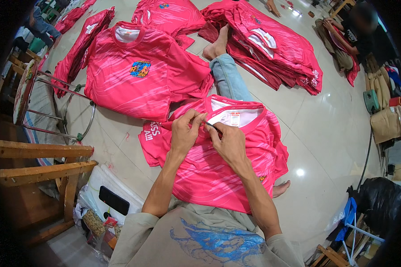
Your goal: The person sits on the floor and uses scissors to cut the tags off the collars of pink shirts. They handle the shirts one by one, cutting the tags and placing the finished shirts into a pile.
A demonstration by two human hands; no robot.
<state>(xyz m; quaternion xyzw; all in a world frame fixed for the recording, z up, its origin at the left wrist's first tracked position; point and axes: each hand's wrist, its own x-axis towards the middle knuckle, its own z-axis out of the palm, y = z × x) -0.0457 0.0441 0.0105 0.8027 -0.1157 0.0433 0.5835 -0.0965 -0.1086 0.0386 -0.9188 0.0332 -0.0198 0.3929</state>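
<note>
A pink jersey T-shirt [217, 180] with paler streaks lies spread over my lap, its collar [258, 116] facing away from me. Inside the neck show a white lining and a sewn-in label [235, 119]. At the shoulder beside the collar, my left hand [185, 133] pinches a bit of the pink fabric between thumb and fingers. My right hand [230, 143] grips a small dark tool [211, 125], its tip close to the left fingertips. Fingers hide most of that tool, so its exact kind cannot be told.
Beyond my lap lies a folded pink shirt [130, 83]; larger shirt piles [264, 43] spread further off. A metal-legged stool [63, 116] and wooden frame [43, 170] stand left, near a phone [114, 200]. Another person [354, 36] sits at the far right with pink fabric.
</note>
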